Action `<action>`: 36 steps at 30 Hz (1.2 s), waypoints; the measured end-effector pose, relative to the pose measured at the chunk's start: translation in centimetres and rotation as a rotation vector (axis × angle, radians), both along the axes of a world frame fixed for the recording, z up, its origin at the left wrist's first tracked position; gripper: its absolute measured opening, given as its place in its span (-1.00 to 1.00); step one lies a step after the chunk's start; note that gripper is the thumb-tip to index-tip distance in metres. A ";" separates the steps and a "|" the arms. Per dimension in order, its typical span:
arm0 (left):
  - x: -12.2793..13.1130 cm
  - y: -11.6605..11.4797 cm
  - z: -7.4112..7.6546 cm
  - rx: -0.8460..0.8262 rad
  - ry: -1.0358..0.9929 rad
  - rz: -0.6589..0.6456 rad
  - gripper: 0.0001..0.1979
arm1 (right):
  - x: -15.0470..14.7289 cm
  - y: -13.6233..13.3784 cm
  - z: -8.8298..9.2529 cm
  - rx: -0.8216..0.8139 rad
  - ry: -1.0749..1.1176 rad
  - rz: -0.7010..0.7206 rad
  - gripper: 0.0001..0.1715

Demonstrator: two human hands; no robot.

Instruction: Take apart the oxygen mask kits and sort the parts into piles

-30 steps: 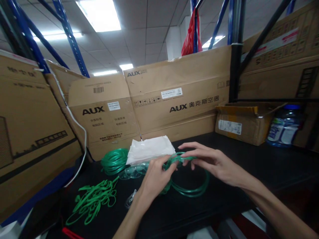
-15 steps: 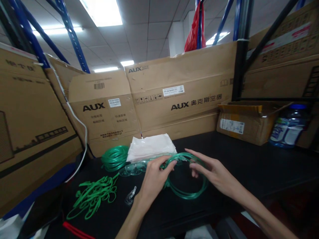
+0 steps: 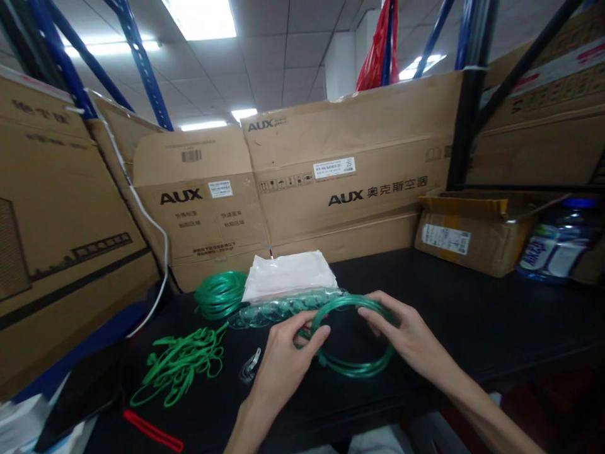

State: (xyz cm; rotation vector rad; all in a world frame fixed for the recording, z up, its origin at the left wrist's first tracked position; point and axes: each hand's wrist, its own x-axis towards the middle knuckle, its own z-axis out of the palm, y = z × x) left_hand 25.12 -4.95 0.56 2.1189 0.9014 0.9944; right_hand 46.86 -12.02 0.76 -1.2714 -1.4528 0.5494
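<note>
A coil of clear green tubing is held between both hands over the black tabletop. My left hand pinches its left side between thumb and fingers. On the upper right of the loop, my right hand has closed its thumb and fingers around the strands. Behind my left hand lies a row of clear green plastic cups, in front of a stack of white bags. Small clear pieces with a metal strip lie just left of my left wrist.
Another green tubing coil and a tangle of green elastic cord lie on the left. A black phone-like slab and red strap are nearer. An open cardboard box and blue-capped bottle stand right. Cardboard panels wall the back.
My right hand has closed from a spread pose onto the tubing coil. The loop is gathered more tightly, and my left hand has shifted slightly lower. The view has moved a little.
</note>
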 end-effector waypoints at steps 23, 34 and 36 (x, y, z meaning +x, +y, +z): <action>-2.0 -0.1 1.0 -0.131 -0.034 -0.001 -0.72 | -0.6 -0.8 -0.7 -0.069 0.189 0.094 -0.67; -2.3 0.0 1.4 -0.151 -0.107 0.058 -0.67 | -0.9 1.3 0.2 -0.262 0.200 0.306 -0.53; -3.7 1.3 2.4 -0.126 -0.133 0.093 -0.65 | -2.0 3.4 1.7 -0.357 0.241 0.386 -0.48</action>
